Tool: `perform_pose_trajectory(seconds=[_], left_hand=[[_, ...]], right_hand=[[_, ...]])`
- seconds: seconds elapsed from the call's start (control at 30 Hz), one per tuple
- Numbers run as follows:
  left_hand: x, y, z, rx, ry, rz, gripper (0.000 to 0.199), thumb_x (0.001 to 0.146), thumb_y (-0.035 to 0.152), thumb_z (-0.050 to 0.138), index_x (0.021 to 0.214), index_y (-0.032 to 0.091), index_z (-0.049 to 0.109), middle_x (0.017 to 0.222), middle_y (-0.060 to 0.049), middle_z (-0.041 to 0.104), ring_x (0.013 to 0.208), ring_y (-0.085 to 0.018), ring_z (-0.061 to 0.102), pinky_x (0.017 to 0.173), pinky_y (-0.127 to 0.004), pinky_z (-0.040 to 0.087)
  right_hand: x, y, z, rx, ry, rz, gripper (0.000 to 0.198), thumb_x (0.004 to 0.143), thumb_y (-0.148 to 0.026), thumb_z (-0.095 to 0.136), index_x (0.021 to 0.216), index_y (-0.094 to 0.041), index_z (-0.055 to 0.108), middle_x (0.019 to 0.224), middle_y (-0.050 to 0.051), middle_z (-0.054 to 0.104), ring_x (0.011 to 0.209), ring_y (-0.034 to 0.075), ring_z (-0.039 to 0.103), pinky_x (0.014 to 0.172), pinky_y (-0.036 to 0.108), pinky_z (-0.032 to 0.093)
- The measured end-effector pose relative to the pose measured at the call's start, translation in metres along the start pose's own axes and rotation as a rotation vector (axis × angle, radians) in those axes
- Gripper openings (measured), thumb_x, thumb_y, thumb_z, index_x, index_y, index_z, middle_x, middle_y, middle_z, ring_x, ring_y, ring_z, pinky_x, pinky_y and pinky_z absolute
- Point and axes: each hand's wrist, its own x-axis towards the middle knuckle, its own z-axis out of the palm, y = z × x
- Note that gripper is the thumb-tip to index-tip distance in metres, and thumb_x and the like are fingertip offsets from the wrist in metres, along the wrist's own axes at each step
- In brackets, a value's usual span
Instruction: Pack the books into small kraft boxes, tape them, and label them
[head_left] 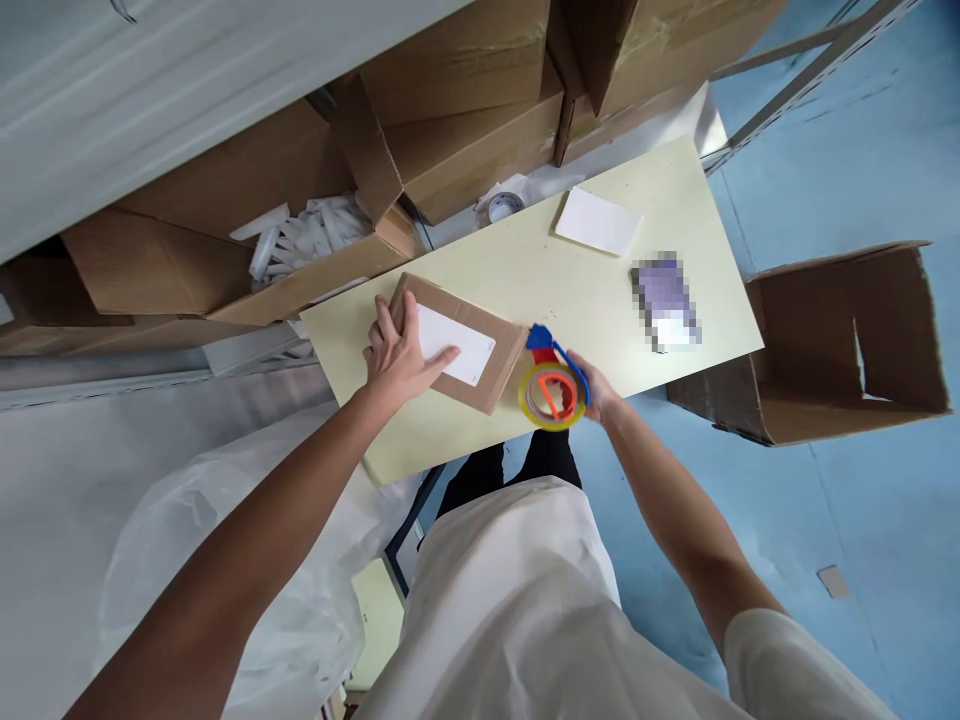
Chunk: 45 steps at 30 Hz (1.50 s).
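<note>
A flat brown cardboard box (480, 392) with a white label (466, 345) on its top lies at an angle on the pale table. My left hand (397, 350) rests on the box's left end, fingers spread and the thumb across the label. Gripped in my right hand (595, 388) is a tape dispenser (553, 385), blue and red with a yellow-rimmed roll. It is just right of the box, over the table's front edge. The fingers on its far side are partly hidden.
White cards (598, 222) and a pixelated purple item (666, 300) lie on the table (525, 250). Behind are open cartons (465, 140), one with white packets (311, 235), and a tape roll (505, 206). An open carton (847, 345) stands right; a translucent plastic bag (247, 530) hangs left.
</note>
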Motion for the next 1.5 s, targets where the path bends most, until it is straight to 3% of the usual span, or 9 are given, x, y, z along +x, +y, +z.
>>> perform_pose_trajectory(seconds=[0.17,0.3,0.47,0.73,0.9,1.07,1.23,1.4,1.5], left_hand=[[0.008,0.02,-0.012,0.09,-0.119,0.38,0.128,0.044,0.073,0.07,0.148,0.025,0.012,0.155,-0.017,-0.008,0.135,-0.052,-0.007,0.101,-0.066,0.008],[0.033,0.04,-0.02,0.086,-0.096,0.421,0.121,0.046,0.069,0.073,0.147,0.03,0.018,0.156,-0.012,-0.006,0.135,-0.05,0.0,0.101,-0.065,0.006],[0.036,0.043,-0.019,0.077,-0.056,0.368,0.116,0.049,0.065,0.074,0.146,0.034,0.017,0.156,-0.008,-0.003,0.133,-0.048,0.01,0.101,-0.064,0.008],[0.016,0.061,-0.013,0.071,-0.084,0.126,0.113,0.061,0.071,0.062,0.148,0.031,0.002,0.155,-0.013,0.0,0.13,-0.05,0.017,0.095,-0.063,0.023],[0.001,0.055,-0.001,0.056,-0.024,0.018,0.113,0.064,0.072,0.058,0.148,0.028,-0.003,0.153,-0.021,0.005,0.123,-0.049,0.03,0.085,-0.059,0.036],[0.002,0.049,0.0,0.043,-0.009,0.022,0.111,0.065,0.074,0.055,0.148,0.027,-0.003,0.154,-0.021,0.003,0.123,-0.047,0.032,0.084,-0.055,0.039],[0.003,0.054,-0.003,0.053,-0.059,-0.017,0.111,0.066,0.075,0.053,0.148,0.027,-0.004,0.154,-0.019,0.002,0.124,-0.045,0.031,0.087,-0.055,0.038],[0.004,0.056,-0.003,0.065,-0.096,-0.063,0.111,0.065,0.073,0.055,0.148,0.028,-0.004,0.155,-0.016,-0.001,0.126,-0.043,0.028,0.091,-0.054,0.036],[0.005,0.055,0.0,0.041,-0.086,-0.052,0.109,0.066,0.072,0.055,0.148,0.028,-0.003,0.155,-0.015,-0.002,0.126,-0.043,0.028,0.092,-0.055,0.035]], right_hand=[[0.049,-0.101,0.043,-0.216,-0.165,0.052,0.037,0.091,-0.045,0.043,0.091,-0.014,0.062,0.078,0.007,0.07,0.071,0.021,0.066,0.075,0.036,0.055],[0.069,-0.129,0.061,-0.313,-0.19,0.048,0.03,0.089,-0.04,0.047,0.091,-0.015,0.062,0.073,0.005,0.069,0.066,0.02,0.064,0.07,0.037,0.055],[0.053,-0.102,0.037,-0.275,-0.152,0.036,0.036,0.091,-0.046,0.042,0.091,-0.016,0.063,0.075,0.005,0.069,0.068,0.02,0.064,0.073,0.038,0.056],[-0.004,-0.002,-0.022,-0.101,-0.082,0.18,0.04,0.091,-0.046,0.041,0.092,-0.015,0.066,0.082,0.008,0.072,0.074,0.02,0.067,0.075,0.031,0.056],[-0.002,-0.024,-0.02,-0.176,-0.085,0.205,0.029,0.089,-0.039,0.048,0.088,-0.016,0.067,0.077,0.006,0.072,0.067,0.018,0.066,0.066,0.03,0.057],[0.006,-0.096,-0.013,-0.502,-0.014,0.347,0.021,0.083,-0.037,0.059,0.082,-0.018,0.068,0.07,0.007,0.071,0.059,0.019,0.064,0.057,0.031,0.057],[0.042,-0.164,0.019,-1.033,0.116,0.395,0.025,0.073,-0.039,0.07,0.074,-0.014,0.068,0.068,0.005,0.067,0.069,0.021,0.066,0.064,0.032,0.057],[0.095,-0.177,0.072,-1.61,0.096,0.334,0.058,0.076,-0.06,0.057,0.066,-0.003,0.065,0.077,0.008,0.064,0.082,0.02,0.063,0.071,0.031,0.051],[0.091,-0.17,0.085,-1.741,0.085,0.377,0.057,0.068,-0.062,0.064,0.063,-0.005,0.065,0.073,0.008,0.064,0.08,0.022,0.063,0.07,0.033,0.051]])
